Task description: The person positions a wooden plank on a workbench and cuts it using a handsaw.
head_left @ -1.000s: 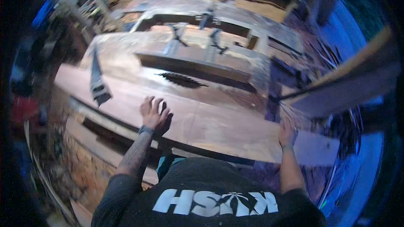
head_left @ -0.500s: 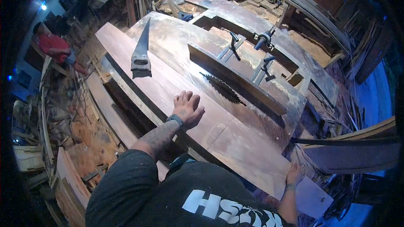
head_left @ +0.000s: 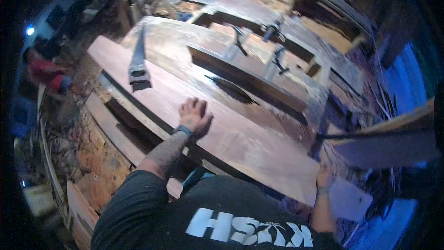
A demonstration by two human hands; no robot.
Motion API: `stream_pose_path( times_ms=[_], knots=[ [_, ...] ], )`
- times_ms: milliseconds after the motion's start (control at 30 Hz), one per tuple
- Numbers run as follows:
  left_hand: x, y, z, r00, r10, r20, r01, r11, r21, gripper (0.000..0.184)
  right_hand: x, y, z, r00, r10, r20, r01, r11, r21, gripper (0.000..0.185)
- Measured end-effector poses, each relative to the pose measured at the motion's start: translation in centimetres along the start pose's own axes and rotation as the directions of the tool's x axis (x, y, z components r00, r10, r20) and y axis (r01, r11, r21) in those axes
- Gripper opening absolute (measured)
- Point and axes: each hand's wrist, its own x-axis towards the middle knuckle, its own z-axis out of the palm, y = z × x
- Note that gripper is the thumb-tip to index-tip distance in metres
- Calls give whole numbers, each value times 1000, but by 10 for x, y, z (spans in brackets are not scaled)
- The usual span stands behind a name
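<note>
The plank [head_left: 259, 143], lying on the saw table [head_left: 171, 34] beside the blade [head_left: 231, 89], looks stiff and probably rather heavy, best held by its edges, while the left hand [head_left: 195, 117] rests half-open on top and how the right hand [head_left: 325, 175] grips near one end cannot be told.

Wide-angle view in mixed light; the margins bow and fall off to black. Pale light brightens the board [head_left: 240, 134] and tabletop [head_left: 166, 32], with white glare beside the circular blade [head_left: 231, 89] and deep shadow under the board's near edge. A lamp [head_left: 30, 31] shines at far left; blue tints the right. Blur, probably from motion, softens the blade's teeth and the distant red-clad person [head_left: 48, 75].
</note>
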Motion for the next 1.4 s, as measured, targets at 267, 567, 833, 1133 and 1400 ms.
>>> stream_pose_path(
  times_ms=[267, 567, 833, 1133, 1400],
  knots=[
    [-1, -4, -1, 995, 96, -33, -97, 995, -28, 58, 19, -44, -72, 963, 135, 232, -112, 987, -111, 43],
    [5, -7, 5, 991, 113, -75, -116, 993, -25, 57, 64, -31, -57, 954, 91, 286, -82, 996, -41, 41],
    [13, -6, 5, 992, 122, 18, -122, 993, -5, 66, 79, -58, -65, 942, 88, 323, -145, 977, 158, 40],
    [11, -11, 9, 991, 126, 51, -124, 992, -40, 68, 92, -34, -59, 732, 184, 656, -292, 955, 57, 35],
    [11, -14, 9, 987, 155, 51, -154, 988, -23, 67, 96, -45, -61, 767, 126, 629, -254, 960, 118, 37]
  ],
)
